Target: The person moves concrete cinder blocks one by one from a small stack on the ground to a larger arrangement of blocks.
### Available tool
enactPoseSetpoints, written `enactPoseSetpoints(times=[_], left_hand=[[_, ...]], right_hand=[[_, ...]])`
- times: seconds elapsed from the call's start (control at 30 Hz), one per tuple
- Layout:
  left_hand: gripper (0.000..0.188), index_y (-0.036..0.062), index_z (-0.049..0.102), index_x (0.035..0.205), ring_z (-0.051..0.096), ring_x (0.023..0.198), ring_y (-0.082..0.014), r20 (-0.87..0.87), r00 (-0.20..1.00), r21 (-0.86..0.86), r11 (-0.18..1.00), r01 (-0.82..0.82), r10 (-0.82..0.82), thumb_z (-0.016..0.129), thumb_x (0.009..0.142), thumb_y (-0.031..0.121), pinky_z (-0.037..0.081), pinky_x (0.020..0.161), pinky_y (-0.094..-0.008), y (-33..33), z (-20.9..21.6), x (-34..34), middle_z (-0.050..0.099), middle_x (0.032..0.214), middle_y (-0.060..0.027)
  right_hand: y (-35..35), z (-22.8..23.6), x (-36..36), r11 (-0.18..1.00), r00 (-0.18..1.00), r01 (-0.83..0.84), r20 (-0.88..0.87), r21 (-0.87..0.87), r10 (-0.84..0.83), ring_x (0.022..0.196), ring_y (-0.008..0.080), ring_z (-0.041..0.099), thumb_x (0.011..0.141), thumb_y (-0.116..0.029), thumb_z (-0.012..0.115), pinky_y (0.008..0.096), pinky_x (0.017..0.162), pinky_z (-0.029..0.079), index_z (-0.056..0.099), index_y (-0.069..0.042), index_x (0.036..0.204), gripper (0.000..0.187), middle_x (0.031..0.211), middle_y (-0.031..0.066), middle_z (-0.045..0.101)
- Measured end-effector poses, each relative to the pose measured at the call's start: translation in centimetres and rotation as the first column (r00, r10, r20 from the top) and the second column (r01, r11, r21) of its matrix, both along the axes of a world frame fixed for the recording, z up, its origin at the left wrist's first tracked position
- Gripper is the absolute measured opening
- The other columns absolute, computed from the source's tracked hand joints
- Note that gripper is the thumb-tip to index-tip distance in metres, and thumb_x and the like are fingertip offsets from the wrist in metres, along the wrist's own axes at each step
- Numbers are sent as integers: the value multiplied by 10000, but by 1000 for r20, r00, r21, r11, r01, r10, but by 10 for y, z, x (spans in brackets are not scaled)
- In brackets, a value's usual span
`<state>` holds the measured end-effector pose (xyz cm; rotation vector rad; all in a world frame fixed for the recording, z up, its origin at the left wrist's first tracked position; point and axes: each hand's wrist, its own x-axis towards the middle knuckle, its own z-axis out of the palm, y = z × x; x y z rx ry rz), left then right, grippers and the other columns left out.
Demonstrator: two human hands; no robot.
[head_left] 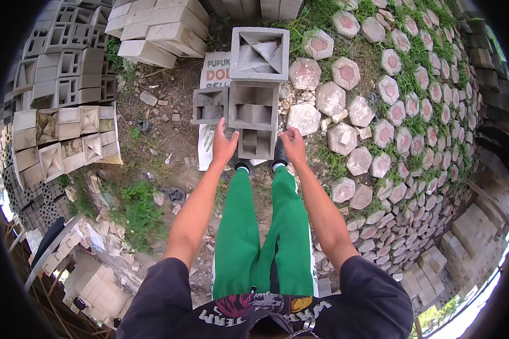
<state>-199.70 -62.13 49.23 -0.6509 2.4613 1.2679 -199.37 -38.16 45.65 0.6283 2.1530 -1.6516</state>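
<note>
Both my hands reach forward on either side of a stack of hollow grey concrete blocks. My left hand (224, 145) is open, its fingers stretched toward the small left block (195, 107) and its thumb beside the middle block (231, 116). My right hand (293, 147) is open too, with fingers loosely bent near the middle block's right edge. Whether either hand touches a block I cannot tell. A larger square block (284, 53), with slanted faces inside, stands at the far end. Nearest my feet is a lower block (257, 153) with a divided hollow.
A printed white sack (205, 152) lies under the blocks. Pale blocks (161, 28) are piled at the far left, with more vent blocks (68, 138) nearer. Hexagonal pavers (345, 138) cover the grassy ground at right. My dark shoes (280, 155) stand close to the blocks.
</note>
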Motion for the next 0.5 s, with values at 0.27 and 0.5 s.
enactPoseSetpoints(times=[0.27, 0.5], left_hand=[[778, -15, 359, 1381, 454, 1250, -388, 37, 999, -89, 996, 0, 3, 720, 767, 297, 357, 1052, -418, -32, -164, -72, 468, 1349, -254], [487, 33, 585, 1191, 585, 1100, -359, 171, 983, -8, 998, 64, -62, 678, 765, 251, 442, 949, -408, -43, -187, -80, 646, 1134, -197]], right_hand=[[-32, -137, -79, 985, 990, -141, -3, 95, 142, 1281, 360, 452, 773, -342, 724, 379, 1068, 346, 317, 53, 1405, 849, 1355, 266, 472], [-56, -146, -82, 970, 992, -123, 57, 210, 113, 1114, 340, 587, 737, -133, 694, 382, 960, 444, 291, -57, 1451, 824, 1222, 223, 590]])
